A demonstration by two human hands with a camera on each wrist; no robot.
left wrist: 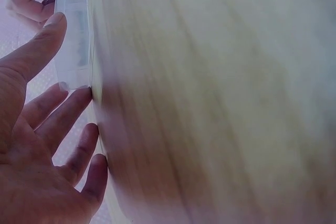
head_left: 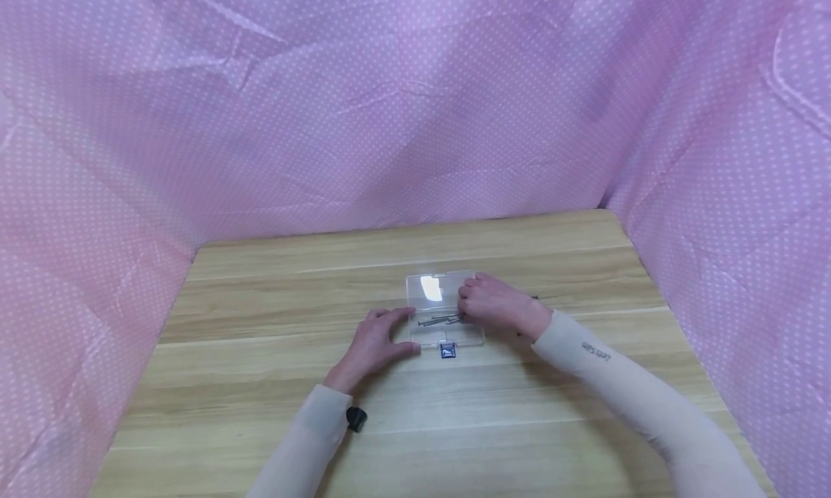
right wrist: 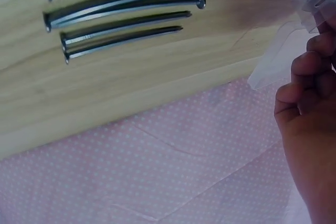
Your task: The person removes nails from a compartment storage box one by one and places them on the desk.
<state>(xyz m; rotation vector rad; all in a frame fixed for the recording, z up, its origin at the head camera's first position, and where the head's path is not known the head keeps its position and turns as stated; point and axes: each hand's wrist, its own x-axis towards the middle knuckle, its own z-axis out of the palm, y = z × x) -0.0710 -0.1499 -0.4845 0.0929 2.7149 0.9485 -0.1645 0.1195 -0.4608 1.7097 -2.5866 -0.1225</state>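
A clear plastic box (head_left: 425,335) lies on the table with its lid (head_left: 422,301) folded back away from me. Several metal nails (head_left: 433,320) lie inside it. My left hand (head_left: 375,341) holds the box's left end, thumb at the near corner and index finger at the hinge side; the other fingers spread beside it in the left wrist view. Over the box's right end, my right hand (head_left: 493,302) has its fingers curled. A dark sliver like part of a nail shows at its fingertips in the left wrist view; the rest is hidden by the hand.
More nails (right wrist: 126,3) lie side by side on the wooden table (head_left: 260,382), to the right of the box and partly behind the right arm. A blue latch (head_left: 448,351) sticks out from the box's front. Pink dotted cloth (head_left: 389,123) hangs around the table's back and sides.
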